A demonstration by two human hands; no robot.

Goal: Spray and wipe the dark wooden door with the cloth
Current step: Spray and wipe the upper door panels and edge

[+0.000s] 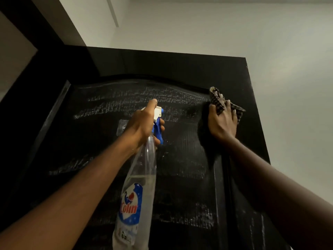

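Door: the dark wooden door point(180, 65) fills the middle of the scene, its arched panel streaked with pale, wet spray marks.
Cloth: one checked cloth point(216, 98), bunched at the panel's far right corner, against the wood.
Right hand: the right hand point(222, 123) presses the cloth to the door, fingers spread and fairly straight.
Left hand: the left hand point(144, 123) grips the neck of one clear spray bottle point(142, 177), fingers curled on its blue trigger.
Count: one door, one cloth, one bottle, two hands.

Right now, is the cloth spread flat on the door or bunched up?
Bunched up: the checked cloth shows crumpled folds under the right hand, which presses it against the door.
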